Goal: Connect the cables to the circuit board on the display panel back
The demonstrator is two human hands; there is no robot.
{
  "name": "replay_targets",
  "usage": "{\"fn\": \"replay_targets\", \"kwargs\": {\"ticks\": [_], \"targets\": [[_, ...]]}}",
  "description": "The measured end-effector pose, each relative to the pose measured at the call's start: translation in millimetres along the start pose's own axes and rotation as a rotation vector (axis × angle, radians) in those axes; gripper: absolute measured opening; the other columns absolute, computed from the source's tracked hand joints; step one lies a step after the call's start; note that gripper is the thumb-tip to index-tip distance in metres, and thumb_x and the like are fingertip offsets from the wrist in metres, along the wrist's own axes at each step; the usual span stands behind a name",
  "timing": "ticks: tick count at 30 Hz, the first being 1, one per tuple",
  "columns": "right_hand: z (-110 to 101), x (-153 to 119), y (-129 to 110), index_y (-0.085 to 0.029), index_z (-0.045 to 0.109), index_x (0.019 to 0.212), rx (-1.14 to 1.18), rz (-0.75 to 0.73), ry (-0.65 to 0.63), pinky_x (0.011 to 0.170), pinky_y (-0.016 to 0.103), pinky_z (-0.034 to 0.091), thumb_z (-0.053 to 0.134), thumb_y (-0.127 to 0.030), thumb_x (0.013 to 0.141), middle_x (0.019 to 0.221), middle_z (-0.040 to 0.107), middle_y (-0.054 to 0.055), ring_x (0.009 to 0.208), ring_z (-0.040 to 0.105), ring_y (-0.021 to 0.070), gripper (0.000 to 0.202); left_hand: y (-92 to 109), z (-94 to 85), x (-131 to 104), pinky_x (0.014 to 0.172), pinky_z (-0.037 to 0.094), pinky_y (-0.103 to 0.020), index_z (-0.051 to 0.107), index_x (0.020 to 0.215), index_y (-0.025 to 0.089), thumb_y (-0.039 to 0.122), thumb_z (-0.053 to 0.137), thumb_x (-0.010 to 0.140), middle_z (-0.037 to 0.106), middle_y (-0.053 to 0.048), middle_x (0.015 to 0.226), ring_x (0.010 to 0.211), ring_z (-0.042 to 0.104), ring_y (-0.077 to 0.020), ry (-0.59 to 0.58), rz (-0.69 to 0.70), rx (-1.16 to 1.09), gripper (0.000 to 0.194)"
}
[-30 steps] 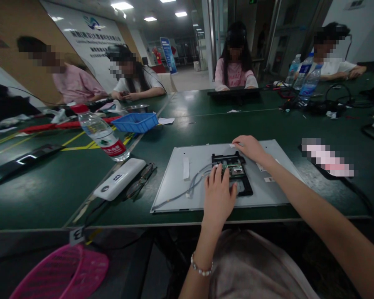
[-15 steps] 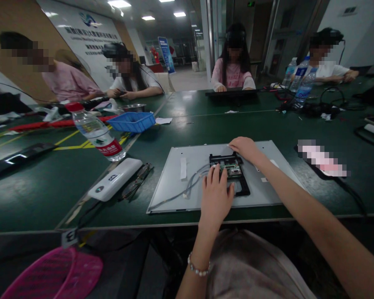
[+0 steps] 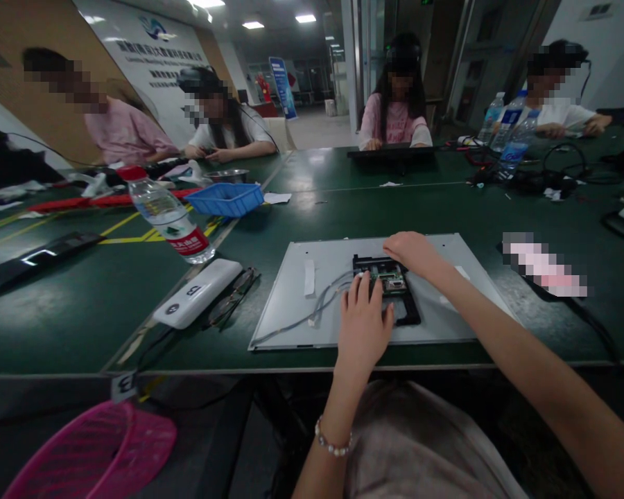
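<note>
A flat silver-grey panel (image 3: 286,305) lies on the green table close to its front edge. On the panel sits a black frame (image 3: 410,305) with a green circuit board (image 3: 393,274) in it, and grey cables (image 3: 319,305) run from it to the panel's lower left corner. My left hand (image 3: 362,322) rests with spread fingers on the left part of the frame and board. At the frame's upper right edge is my right hand (image 3: 410,251), its fingers bent and pressed together; whatever they hold is hidden.
Left of the panel are glasses (image 3: 233,298), a white power bank (image 3: 197,294), a water bottle (image 3: 179,225) and a blue tray (image 3: 226,199). A phone (image 3: 543,267) lies right. A pink basket (image 3: 130,450) stands below the table edge. Several people sit around.
The whole view has shifted slightly, with the scene a little further right. My right hand has lowered slightly toward the frame's upper edge. My left hand stays on the frame.
</note>
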State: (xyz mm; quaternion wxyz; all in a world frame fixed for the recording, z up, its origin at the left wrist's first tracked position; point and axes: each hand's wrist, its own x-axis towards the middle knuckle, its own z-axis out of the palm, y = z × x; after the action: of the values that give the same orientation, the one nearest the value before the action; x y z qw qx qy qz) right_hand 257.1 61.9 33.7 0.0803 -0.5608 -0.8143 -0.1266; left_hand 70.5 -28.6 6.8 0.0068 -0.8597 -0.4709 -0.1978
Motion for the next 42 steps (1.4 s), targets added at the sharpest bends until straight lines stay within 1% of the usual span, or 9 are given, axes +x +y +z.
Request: {"fn": "replay_targets", "kwargs": {"ticks": [6, 18, 22, 29, 32, 34, 36, 39, 42], "targets": [[1.7, 1.8, -11.6, -0.013, 0.070, 0.085, -0.012, -0.037, -0.091, 0.068, 0.031, 0.042, 0.043, -0.016, 0.093, 0.087, 0.071, 0.014, 0.083, 0.065, 0.0235, 0.028, 0.5, -0.4, -0.7, 0.109, 0.031, -0.052, 0.044, 0.134, 0.016, 0.032, 0.042, 0.094, 0.035, -0.014, 0.149, 0.138, 0.028, -0.0297, 0.009, -0.004, -0.003, 0.044], [13.2, -3.1, 4.0, -0.018, 0.071, 0.099, 0.277, 0.009, -0.047, 0.082, 0.029, 0.046, 0.048, -0.016, 0.089, 0.103, 0.070, 0.009, 0.095, 0.063, 0.0203, 0.025, -0.7, 1.2, -0.9, 0.109, 0.031, -0.051, 0.043, 0.135, 0.016, 0.032, 0.042, 0.093, 0.035, -0.013, 0.149, 0.138, 0.028, -0.0292, 0.017, 0.007, 0.001, 0.044], [15.4, -1.5, 9.9, -0.017, 0.072, 0.097, 0.395, 0.011, -0.031, 0.086, 0.029, 0.046, 0.052, -0.016, 0.086, 0.102, 0.071, 0.008, 0.096, 0.063, 0.0197, 0.023, -1.5, 0.7, -0.8, 0.108, 0.032, -0.051, 0.043, 0.135, 0.017, 0.032, 0.043, 0.093, 0.035, -0.013, 0.148, 0.138, 0.029, -0.0294, 0.023, 0.007, -0.002, 0.044], [16.8, -1.6, 19.4, -0.017, 0.073, 0.097, 0.536, -0.009, -0.006, 0.084, 0.027, 0.047, 0.057, -0.016, 0.084, 0.098, 0.073, 0.006, 0.091, 0.065, 0.0185, 0.021, 1.4, 2.1, -2.5, 0.109, 0.030, -0.054, 0.042, 0.135, 0.018, 0.031, 0.045, 0.092, 0.034, -0.013, 0.149, 0.140, 0.026, -0.0299, 0.029, -0.013, -0.002, 0.045], [13.0, -2.8, 21.6, -0.018, 0.073, 0.097, 0.530, 0.015, 0.009, 0.085, 0.028, 0.046, 0.056, -0.018, 0.085, 0.098, 0.073, 0.006, 0.091, 0.065, 0.0186, 0.021, -1.0, -5.2, -0.6, 0.109, 0.029, -0.055, 0.041, 0.136, 0.020, 0.028, 0.047, 0.091, 0.035, -0.011, 0.148, 0.140, 0.025, -0.0290, 0.041, -0.005, -0.035, 0.047], [10.6, -3.5, 22.9, -0.017, 0.073, 0.096, 0.507, 0.030, 0.019, 0.086, 0.028, 0.046, 0.055, -0.019, 0.086, 0.098, 0.072, 0.007, 0.092, 0.064, 0.0191, 0.021, -10.8, -19.6, 4.8, 0.109, 0.032, -0.049, 0.043, 0.135, 0.020, 0.027, 0.046, 0.091, 0.040, -0.010, 0.145, 0.137, 0.031, -0.0264, 0.034, 0.029, -0.075, 0.045], [9.2, -3.9, 23.4, -0.017, 0.073, 0.096, 0.482, 0.043, 0.022, 0.086, 0.029, 0.045, 0.053, -0.019, 0.087, 0.099, 0.072, 0.007, 0.093, 0.064, 0.0196, 0.022, -29.4, -41.1, 14.3, 0.107, 0.037, -0.042, 0.048, 0.130, 0.019, 0.027, 0.044, 0.092, 0.047, -0.009, 0.139, 0.129, 0.043, -0.0234, 0.011, 0.065, -0.102, 0.039], [8.1, -4.0, 22.7, -0.017, 0.073, 0.097, 0.448, 0.071, -0.002, 0.086, 0.029, 0.045, 0.051, -0.020, 0.088, 0.100, 0.071, 0.007, 0.094, 0.064, 0.0199, 0.024, -69.1, -75.4, 33.1, 0.102, 0.042, -0.038, 0.055, 0.124, 0.018, 0.025, 0.044, 0.091, 0.055, -0.009, 0.129, 0.116, 0.054, -0.0218, -0.020, 0.053, -0.070, 0.035], [5.2, -5.4, 24.3, -0.019, 0.073, 0.098, 0.424, 0.110, -0.030, 0.087, 0.029, 0.045, 0.052, -0.019, 0.086, 0.102, 0.071, 0.007, 0.096, 0.064, 0.0203, 0.024, -106.0, -94.7, 51.1, 0.094, 0.047, -0.034, 0.058, 0.118, 0.017, 0.027, 0.043, 0.090, 0.060, -0.008, 0.120, 0.093, 0.063, -0.0180, -0.080, -0.003, -0.024, 0.034]]}}
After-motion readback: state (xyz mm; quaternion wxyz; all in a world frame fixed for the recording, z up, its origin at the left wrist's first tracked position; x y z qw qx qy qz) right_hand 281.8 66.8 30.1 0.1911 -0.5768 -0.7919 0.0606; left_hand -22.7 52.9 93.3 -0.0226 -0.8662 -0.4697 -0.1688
